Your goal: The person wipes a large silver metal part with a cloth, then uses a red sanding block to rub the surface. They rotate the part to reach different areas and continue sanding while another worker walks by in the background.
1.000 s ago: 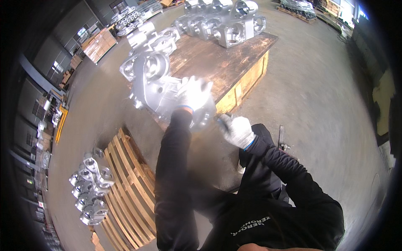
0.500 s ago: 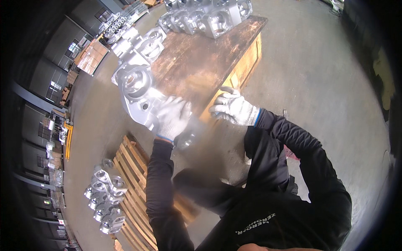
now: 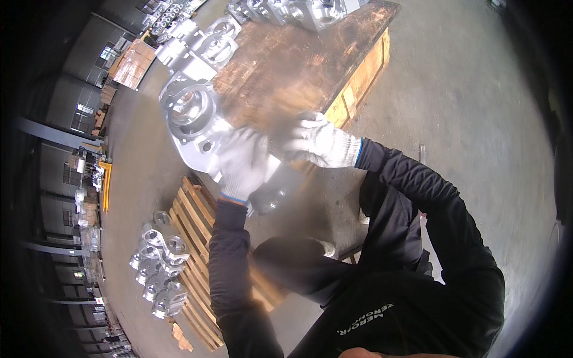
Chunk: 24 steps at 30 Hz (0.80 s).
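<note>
A large silver machined metal casting (image 3: 194, 128) with a round bore lies at the near left corner of the wooden bench (image 3: 298, 65). My left hand (image 3: 242, 161), in a white knit glove, is closed on the casting's near end; its fingertips are blurred. My right hand (image 3: 325, 143), gloved the same way, is above the bench's near edge beside the casting. Its fingers are bent and drawn together toward the left hand. A blurred patch hides their tips and whatever they may hold. Below the left hand, a rounded shiny metal part (image 3: 268, 200) juts out.
More silver castings (image 3: 218, 45) line the bench's left side, and a row (image 3: 316, 12) stands at its far end. At lower left, several castings (image 3: 158, 271) sit by a slatted wooden pallet (image 3: 200, 262). My bent legs (image 3: 310, 268) are below the bench.
My right hand has moved left and slightly up, away from the bench's side edge and closer to the left hand. The left hand stays on the casting. The whole view has shifted slightly.
</note>
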Each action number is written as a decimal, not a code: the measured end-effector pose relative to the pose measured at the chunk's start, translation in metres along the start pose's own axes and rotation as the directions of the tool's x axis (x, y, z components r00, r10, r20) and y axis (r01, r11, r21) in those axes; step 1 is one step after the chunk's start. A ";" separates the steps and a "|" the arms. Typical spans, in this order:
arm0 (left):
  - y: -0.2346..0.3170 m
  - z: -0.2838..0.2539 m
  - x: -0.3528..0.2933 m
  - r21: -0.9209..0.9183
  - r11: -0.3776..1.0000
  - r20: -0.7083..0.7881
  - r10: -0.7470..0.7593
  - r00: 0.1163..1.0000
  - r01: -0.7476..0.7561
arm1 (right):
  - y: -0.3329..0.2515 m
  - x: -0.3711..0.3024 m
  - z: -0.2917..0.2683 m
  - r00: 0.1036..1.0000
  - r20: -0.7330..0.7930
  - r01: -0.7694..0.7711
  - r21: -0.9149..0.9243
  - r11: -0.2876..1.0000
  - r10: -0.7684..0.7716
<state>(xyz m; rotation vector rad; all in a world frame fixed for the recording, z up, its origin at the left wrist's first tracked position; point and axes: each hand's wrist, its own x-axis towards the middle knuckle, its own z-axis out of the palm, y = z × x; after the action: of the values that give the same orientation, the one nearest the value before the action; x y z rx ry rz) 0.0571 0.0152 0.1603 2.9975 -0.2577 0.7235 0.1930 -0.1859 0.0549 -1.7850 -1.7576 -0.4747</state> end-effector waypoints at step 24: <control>0.029 -0.009 -0.006 0.080 0.990 0.123 -0.122 0.985 0.113 | -0.035 -0.098 0.096 0.812 0.107 -0.584 0.167 0.795 0.574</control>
<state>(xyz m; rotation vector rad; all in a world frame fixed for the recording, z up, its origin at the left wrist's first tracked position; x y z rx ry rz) 0.0428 -0.0121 0.1664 3.1005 -0.0594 0.5425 0.1380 -0.2040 -0.0743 -2.0749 -1.1356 0.0028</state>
